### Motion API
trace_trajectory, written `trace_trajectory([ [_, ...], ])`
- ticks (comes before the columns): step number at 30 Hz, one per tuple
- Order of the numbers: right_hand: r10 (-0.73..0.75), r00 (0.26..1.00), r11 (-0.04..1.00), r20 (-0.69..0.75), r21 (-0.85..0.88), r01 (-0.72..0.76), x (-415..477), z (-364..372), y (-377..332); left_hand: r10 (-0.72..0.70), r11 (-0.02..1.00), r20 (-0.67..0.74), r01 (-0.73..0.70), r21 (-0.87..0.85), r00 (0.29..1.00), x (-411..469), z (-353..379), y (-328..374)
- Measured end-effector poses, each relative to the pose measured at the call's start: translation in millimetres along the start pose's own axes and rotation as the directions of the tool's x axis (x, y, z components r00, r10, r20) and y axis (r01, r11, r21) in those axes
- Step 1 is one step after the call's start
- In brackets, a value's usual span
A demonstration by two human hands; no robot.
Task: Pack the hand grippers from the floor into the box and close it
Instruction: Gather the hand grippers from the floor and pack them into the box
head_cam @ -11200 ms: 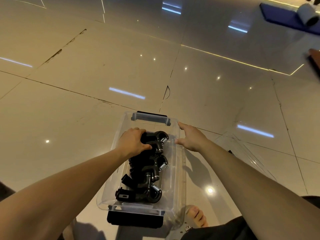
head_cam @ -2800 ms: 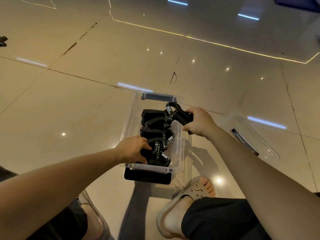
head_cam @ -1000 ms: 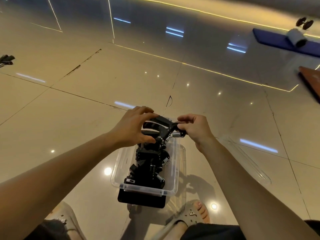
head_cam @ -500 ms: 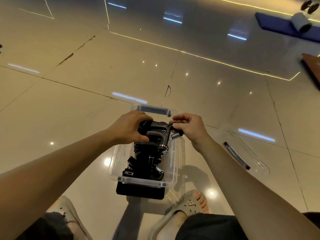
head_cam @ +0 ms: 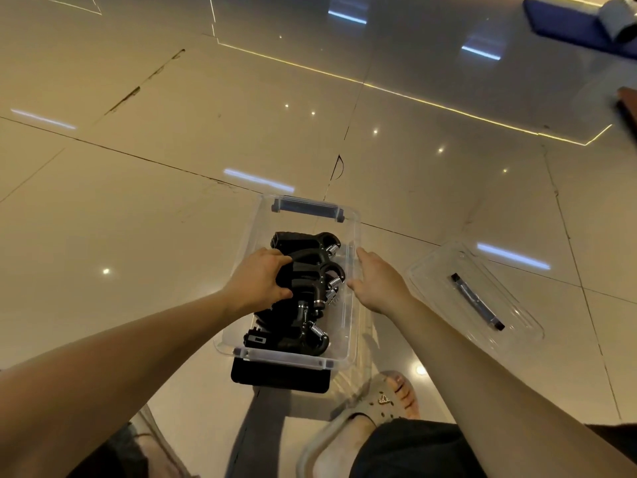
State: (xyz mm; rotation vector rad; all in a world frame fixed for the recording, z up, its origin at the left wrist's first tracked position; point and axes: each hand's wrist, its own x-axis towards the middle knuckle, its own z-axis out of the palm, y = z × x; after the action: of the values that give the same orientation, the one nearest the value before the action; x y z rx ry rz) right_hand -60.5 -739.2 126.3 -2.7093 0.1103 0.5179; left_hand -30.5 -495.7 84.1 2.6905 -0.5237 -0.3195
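Note:
A clear plastic box (head_cam: 352,232) stands open on the tiled floor in front of me. Several black hand grippers (head_cam: 303,241) with steel springs lie stacked inside it. My left hand (head_cam: 256,281) reaches into the box from the left, its fingers and thumb curled round the handle of a hand gripper in the middle of the stack. My right hand (head_cam: 377,282) lies against the box's right wall with its fingers nearly straight and holds nothing. The clear lid (head_cam: 444,281), with a dark handle on it, lies flat on the floor to the right of the box.
A black latch flap (head_cam: 279,374) hangs at the box's near end and a grey-blue handle (head_cam: 306,208) sits at its far end. My foot in a beige sandal (head_cam: 379,405) is just below the box. A blue mat (head_cam: 565,25) with a white roll lies far right.
The hand gripper that both hands held over the box's far end now lies in the box. My right hand let go and moved to the right wall; my left hand stayed on the stack.

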Motion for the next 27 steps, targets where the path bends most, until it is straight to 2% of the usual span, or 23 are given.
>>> trace_trajectory([
  [8,-0.015,1.000,0.999,-0.010,-0.041,0.015,2.2,1.1,2.8,-0.005,1.000,0.031,0.005,0.002,1.000,5.0,10.2,-0.4],
  [14,-0.008,1.000,0.999,-0.022,-0.045,0.007,4.5,2.5,5.0,0.041,0.998,0.060,-0.044,0.045,0.997,4.1,10.4,-3.1],
  [22,-0.014,1.000,0.999,-0.016,-0.043,0.014,7.3,3.9,7.8,-0.003,0.997,0.132,-0.008,0.079,0.991,10.4,5.3,0.7],
  [27,0.009,1.000,1.000,0.000,-0.025,-0.009,4.8,2.7,9.0,0.068,0.960,0.110,-0.095,0.265,0.992,2.3,0.2,-7.4],
])
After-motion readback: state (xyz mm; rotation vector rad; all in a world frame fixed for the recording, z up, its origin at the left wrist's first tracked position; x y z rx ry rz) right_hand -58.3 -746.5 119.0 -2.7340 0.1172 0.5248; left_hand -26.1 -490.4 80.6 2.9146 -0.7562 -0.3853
